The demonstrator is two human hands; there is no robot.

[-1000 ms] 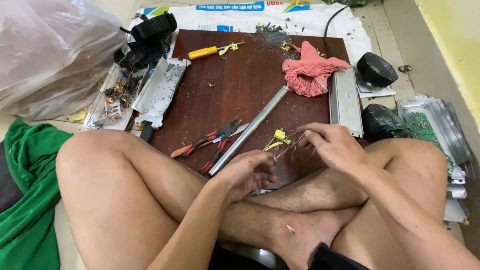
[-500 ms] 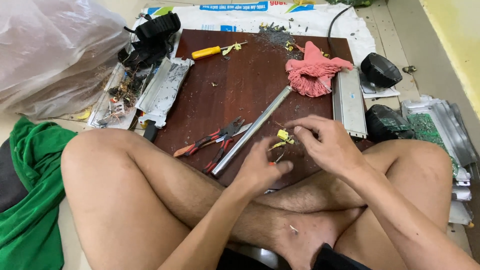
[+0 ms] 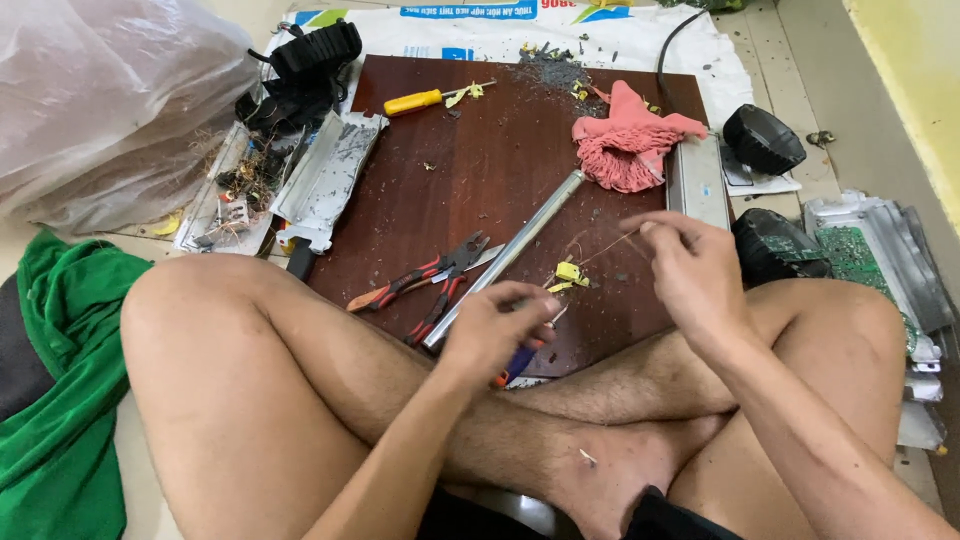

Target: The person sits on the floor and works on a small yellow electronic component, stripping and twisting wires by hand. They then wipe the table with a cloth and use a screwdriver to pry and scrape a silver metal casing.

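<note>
- Right hand [image 3: 690, 275]: raised just above the near right part of the brown wooden board [image 3: 480, 150], palm turned down, wrist bent; thumb and forefinger pinched on the end of a thin wire [image 3: 610, 245].
- Thin wire: runs from the pinched fingers down and leftward to a small yellow component [image 3: 570, 274] lying on the board's near edge zone.
- Left hand [image 3: 495, 330]: over the board's near edge, forearm coming up from the lower left across the crossed legs; fingers curled around a small tool with a blue and orange handle [image 3: 517, 364], only partly visible beneath the hand.
- Metal tube [image 3: 505, 258]: lies diagonally on the board, its near end just beside the left hand.
- Red-handled pliers [image 3: 425, 285]: on the board, left of the tube, near the left knee.
- Yellow-handled screwdriver [image 3: 425, 100]: at the board's far left part.
- Pink cloth [image 3: 630, 145]: crumpled on the board's far right part.
- Grey metal casing [image 3: 698, 180]: along the board's right edge.
- Green circuit board [image 3: 850, 255]: on the floor, well right of the board.
- Green cloth [image 3: 60, 400]: on the floor, well left of the board, beside the left thigh.
- Clear plastic bag [image 3: 100, 100]: beyond the board's far left corner.
</note>
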